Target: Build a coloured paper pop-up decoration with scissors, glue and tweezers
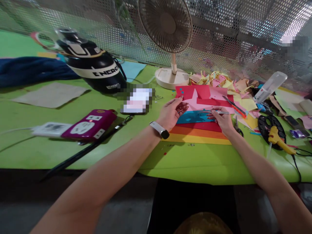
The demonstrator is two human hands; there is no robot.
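My right hand [221, 121] is closed around a pair of metal tweezers [223, 112], whose tips point left over a strip of blue paper [195, 117]. Just left of that strip is my left hand [172, 112], with a wristband on the wrist. Its fingers are curled together, and whatever they pinch is too small to make out. Red, orange and yellow sheets [202, 137] lie layered beneath the blue paper. Behind it are pink paper and a red sheet [185, 92] bearing small blue pieces. An orange-and-black craft knife [235, 106] rests on the papers beyond my right hand.
A fan [172, 78] stands behind the papers, beside a heap of paper scraps [216, 79]. Scissors [239, 128], a yellow glue gun [278, 138] and a clear bottle [271, 86] are at right. Leftward are a phone [137, 100], a purple power strip [89, 125] and a black jug [97, 71].
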